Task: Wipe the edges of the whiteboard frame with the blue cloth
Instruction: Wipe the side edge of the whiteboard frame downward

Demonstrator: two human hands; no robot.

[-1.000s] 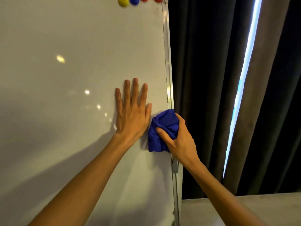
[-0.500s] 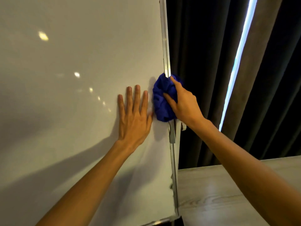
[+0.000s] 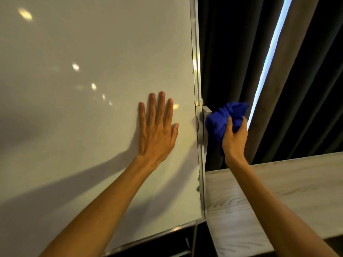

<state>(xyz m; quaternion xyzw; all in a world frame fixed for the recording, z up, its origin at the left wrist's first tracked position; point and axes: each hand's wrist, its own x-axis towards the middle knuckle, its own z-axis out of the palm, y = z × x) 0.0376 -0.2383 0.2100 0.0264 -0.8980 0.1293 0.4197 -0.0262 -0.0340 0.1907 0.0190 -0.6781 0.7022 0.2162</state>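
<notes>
The whiteboard (image 3: 92,127) fills the left of the view, with its silver frame edge (image 3: 195,52) running down its right side. My left hand (image 3: 157,130) lies flat on the board surface, fingers spread upward, a little left of the frame. My right hand (image 3: 234,140) grips the bunched blue cloth (image 3: 220,119) just to the right of the frame. The cloth presses against the outer side of a small bracket (image 3: 203,123) on the frame edge.
Dark curtains (image 3: 232,52) hang behind the board, with a bright vertical gap of light (image 3: 269,52). A pale wood-grain ledge (image 3: 269,191) runs below my right forearm. The board's bottom frame rail (image 3: 167,230) shows at the lower middle.
My right hand first slid the cloth up the front of the frame edge, and has now moved off to the outer right side and lower. My left hand stays flat on the board.
</notes>
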